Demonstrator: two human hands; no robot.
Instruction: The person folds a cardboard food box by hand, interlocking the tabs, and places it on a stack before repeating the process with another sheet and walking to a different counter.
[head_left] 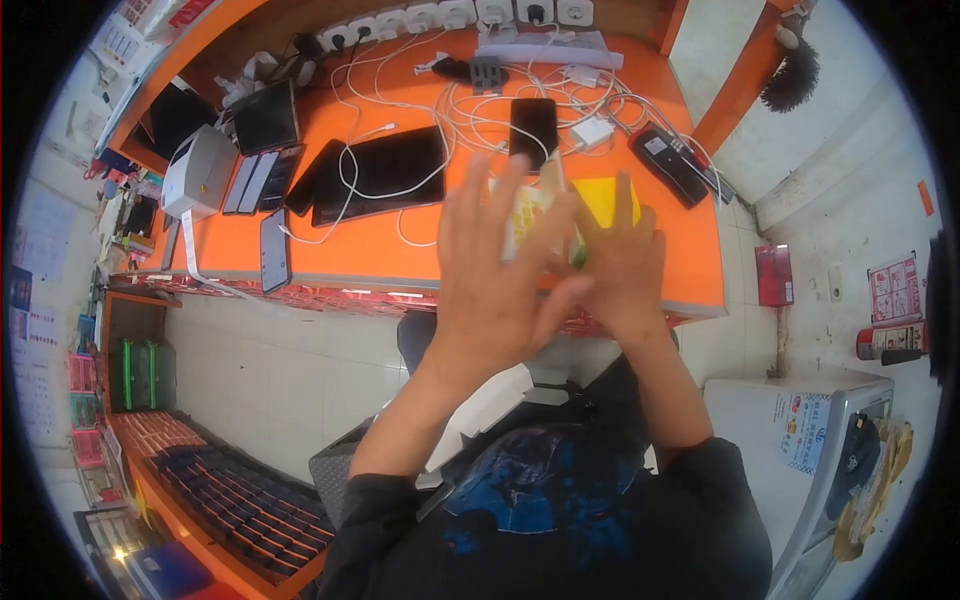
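My left hand (490, 265) is raised over the front of the orange desk, its fingers spread and somewhat blurred. Close beside it, my right hand (625, 260) has its fingers stretched out over a bright yellow flat piece (592, 196). Behind my left fingers shows a white piece with a yellow pattern (522, 222), partly covered. A small green patch is visible between the hands; I cannot make out what it belongs to. Just beyond my hands lies a dark phone (534, 128). An opened white carton (490, 410) rests near my lap.
White cables (470, 110) tangle across the orange desk (370, 245). A black tablet (385, 175), several phones and a white label printer (200, 172) stand left. A black handheld device (668, 165) lies right. Wall sockets line the back; a white fridge (770, 430) is at right.
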